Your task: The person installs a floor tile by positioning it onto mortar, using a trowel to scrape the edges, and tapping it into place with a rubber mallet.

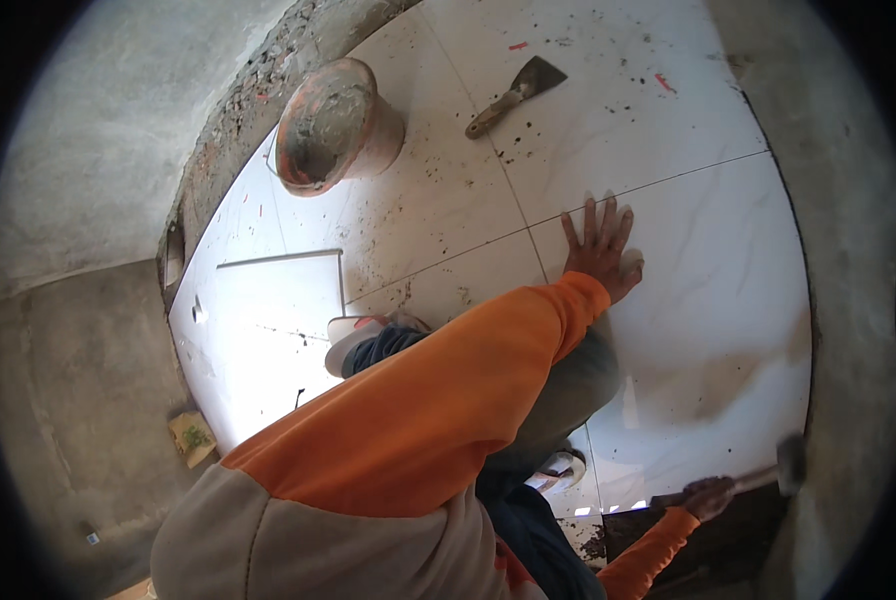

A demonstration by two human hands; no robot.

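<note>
White, faintly veined floor tile (713, 265) lies beneath the person's left hand (600, 258), set palm down with its fingers (590, 225) spread and their tips reaching the joint to the neighbouring tile. From where I stand, the right hand (708, 497) is wrapped around the handle of a mallet (791, 464), whose dark head is near the tile's edge and the concrete wall (853, 220); whether it touches the tile, I cannot tell. Beyond the left hand, a flat-bladed scraper (513, 98) lies among mortar crumbs, its handle end at a joint; near it stands a bucket (383, 140), its inside coated grey.
</note>
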